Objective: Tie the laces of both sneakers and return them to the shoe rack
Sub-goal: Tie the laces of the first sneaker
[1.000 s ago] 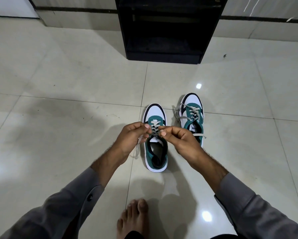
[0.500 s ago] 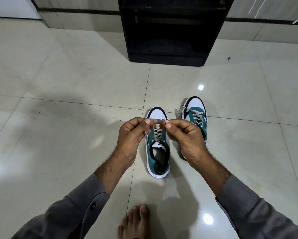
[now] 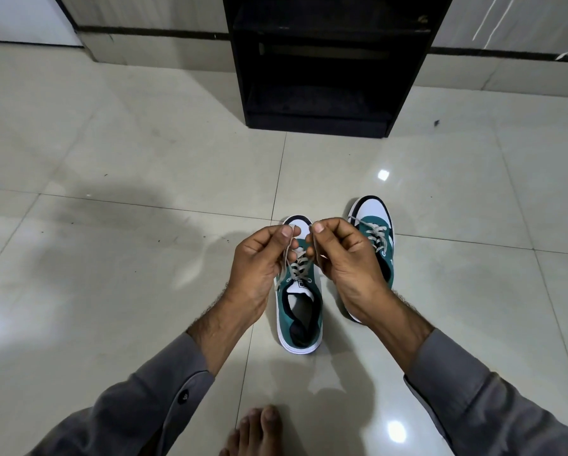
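At the bottom edge a bare foot [image 3: 254,431] rests on the glossy tiled floor [image 3: 111,274], with grey sleeves [image 3: 151,413] reaching forward on either side of it. Both forearms angle inward and meet above the nearer sneaker [image 3: 298,311], a teal and white shoe standing on the floor with its toe pointing away and its heel toward the person. The left hand [image 3: 259,261] is curled, palm turned inward, its fingers [image 3: 284,232] pinched shut on a lace end [image 3: 285,258] that runs down to the shoe's eyelets. The right hand [image 3: 346,258] mirrors it, thumb and forefinger closed on the other lace end, which is mostly hidden; the two thumbs sit close together over the toe cap, not quite touching. Just right of it and slightly farther away stands the second sneaker [image 3: 376,232], partly covered by the right hand, its laces [image 3: 373,233] loose across the tongue. Open floor spreads wide to the left and right of the pair. Beyond a clear stretch of tile, the black shoe rack [image 3: 325,103] stands against the wall, its dark shelves open toward the person.
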